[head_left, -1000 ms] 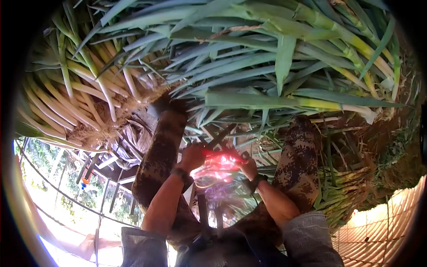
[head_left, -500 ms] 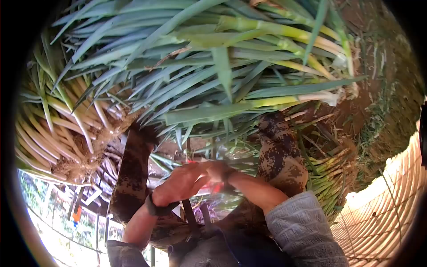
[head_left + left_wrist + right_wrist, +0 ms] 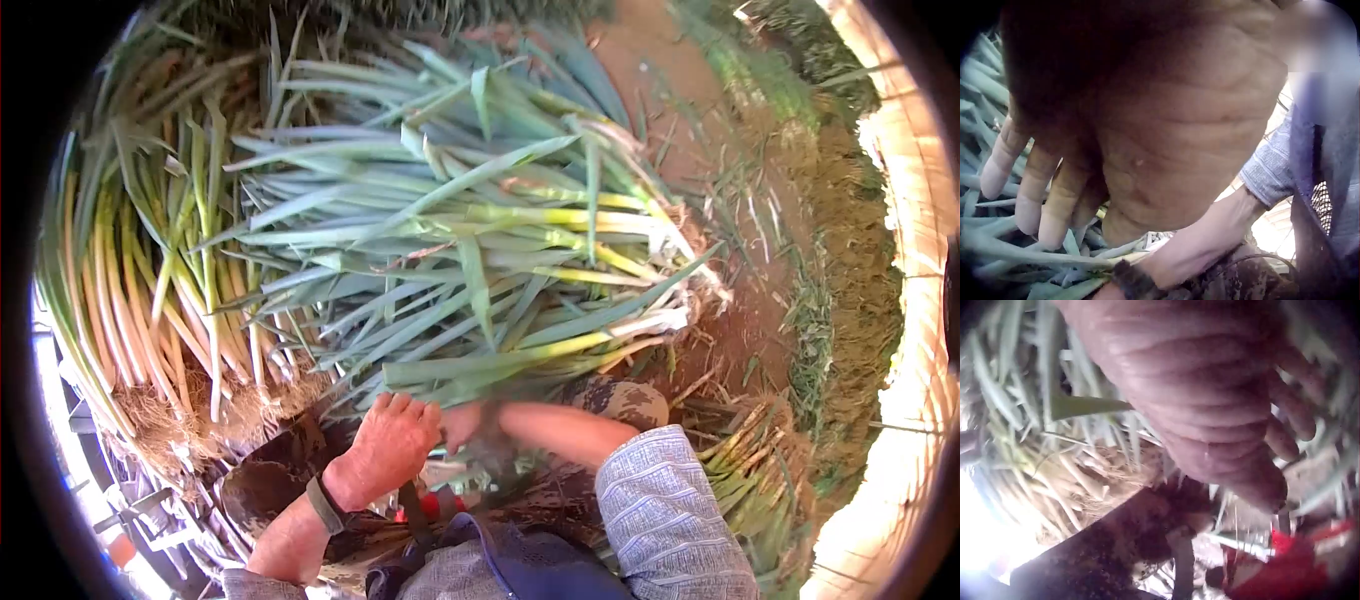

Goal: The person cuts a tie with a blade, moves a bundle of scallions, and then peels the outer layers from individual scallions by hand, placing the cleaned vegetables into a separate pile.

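Observation:
In the head view my left hand (image 3: 395, 450) is raised over my lap, with the right hand (image 3: 460, 425) close beside it. The left wrist view shows the left palm (image 3: 1172, 131) with fingers loosely bent and nothing held. Bent fingers also show on the right hand (image 3: 1210, 406) in the right wrist view, with nothing between them. Just beyond both hands lies a big pile of green onions (image 3: 480, 250), white root ends to the right. A red object (image 3: 430, 505) sits below the hands, between the legs; much of it is hidden.
More green onions (image 3: 150, 300) lie at the left, roots toward me. A smaller bunch (image 3: 750, 460) lies beside my right knee. Bare soil (image 3: 740, 320) with scattered leaf scraps runs along the right, up to a bright ribbed sheet (image 3: 910, 340). Metal bars (image 3: 140, 520) stand at lower left.
Both hands have come away from the bright red object between the knees and moved close together, above it. The head view has tilted up and shows more of the piles.

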Tool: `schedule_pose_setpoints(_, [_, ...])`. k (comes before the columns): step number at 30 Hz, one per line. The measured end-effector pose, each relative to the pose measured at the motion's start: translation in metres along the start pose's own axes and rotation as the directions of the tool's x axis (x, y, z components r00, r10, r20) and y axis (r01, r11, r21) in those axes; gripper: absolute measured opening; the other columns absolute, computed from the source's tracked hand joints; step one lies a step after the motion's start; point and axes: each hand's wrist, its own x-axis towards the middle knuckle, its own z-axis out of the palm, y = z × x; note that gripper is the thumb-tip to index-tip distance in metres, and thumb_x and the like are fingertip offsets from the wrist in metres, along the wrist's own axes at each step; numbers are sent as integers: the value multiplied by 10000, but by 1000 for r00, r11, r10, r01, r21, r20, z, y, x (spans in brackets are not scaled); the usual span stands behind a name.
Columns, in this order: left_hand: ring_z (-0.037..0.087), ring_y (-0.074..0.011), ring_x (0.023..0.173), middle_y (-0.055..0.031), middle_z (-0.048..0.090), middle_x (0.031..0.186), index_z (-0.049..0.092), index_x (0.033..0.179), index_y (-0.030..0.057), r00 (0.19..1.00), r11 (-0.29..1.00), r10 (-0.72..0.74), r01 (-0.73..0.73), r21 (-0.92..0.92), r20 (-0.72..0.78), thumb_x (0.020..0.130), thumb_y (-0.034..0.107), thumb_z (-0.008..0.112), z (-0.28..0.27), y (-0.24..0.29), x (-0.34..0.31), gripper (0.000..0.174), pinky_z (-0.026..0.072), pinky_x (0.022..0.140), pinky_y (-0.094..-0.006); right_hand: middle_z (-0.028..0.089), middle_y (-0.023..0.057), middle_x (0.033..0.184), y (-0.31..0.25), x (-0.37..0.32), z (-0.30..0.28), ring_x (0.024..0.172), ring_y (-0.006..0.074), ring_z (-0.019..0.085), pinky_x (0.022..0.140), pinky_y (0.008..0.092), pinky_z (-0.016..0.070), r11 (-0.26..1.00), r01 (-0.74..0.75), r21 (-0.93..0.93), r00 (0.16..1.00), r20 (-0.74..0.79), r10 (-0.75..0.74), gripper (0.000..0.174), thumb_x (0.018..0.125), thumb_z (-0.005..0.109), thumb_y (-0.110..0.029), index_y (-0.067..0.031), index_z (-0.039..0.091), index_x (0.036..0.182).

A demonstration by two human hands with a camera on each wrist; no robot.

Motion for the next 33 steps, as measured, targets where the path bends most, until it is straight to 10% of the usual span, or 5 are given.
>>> schedule_pose_setpoints(10, [337, -338, 1401, -212, 318, 1517, 250, 1493, -16, 650, 839, -152, -314, -445, -745, 1008, 355, 473, -4, 90, 88, 650, 282, 1139, -404, 491, 166, 1362, -266, -229, -34, 1285, 229, 437, 1094, 334, 319, 789, 541, -292, 25, -932, -362, 502, 997, 498, -303, -7, 421, 1395])
schedule_pose_setpoints(12, [392, -272, 1347, -140, 394, 1471, 305, 1460, -14, 761, -243, -341, -639, -730, -552, 1036, 456, 369, 0, 131, 108, 636, 299, 1128, -365, 540, 176, 1307, -286, -241, -12, 1247, 317, 484, 1092, 429, 326, 667, -73, -742, -102, -660, -745, 528, 906, 584, -309, -9, 487, 1330])
schedule_pose_setpoints(16, [464, -228, 1281, -158, 482, 1386, 429, 1349, -55, 954, -490, -125, -299, -819, -273, 1029, 464, 370, -38, 162, 94, 613, 366, 1084, -413, 603, 161, 1203, -245, -312, -19, 1159, 341, 537, 1006, 457, 408, 415, -478, -774, -7, -469, -883, 512, 894, 572, -425, -10, 607, 1191])
schedule_pose_setpoints(21, [656, -188, 725, -85, 671, 765, 566, 1133, -55, 972, 113, 26, -235, -965, -234, 1008, 342, 469, -70, 160, 64, 428, 550, 689, -320, 679, 159, 1122, -139, -430, 5, 996, 261, 654, 854, 416, 512, 795, -606, 26, 21, -999, 49, 398, 868, 639, -305, -87, 647, 1200])
schedule_pose_setpoints(33, [656, -187, 767, -113, 668, 846, 574, 1119, -67, 960, 184, -267, 138, -973, 86, 1002, 286, 499, -19, 61, 91, 380, 569, 666, -315, 630, 205, 1051, -38, -442, -140, 991, 409, 591, 844, 486, 479, 699, -713, -61, -200, -937, -287, 328, 763, 601, -58, -19, 575, 1087])
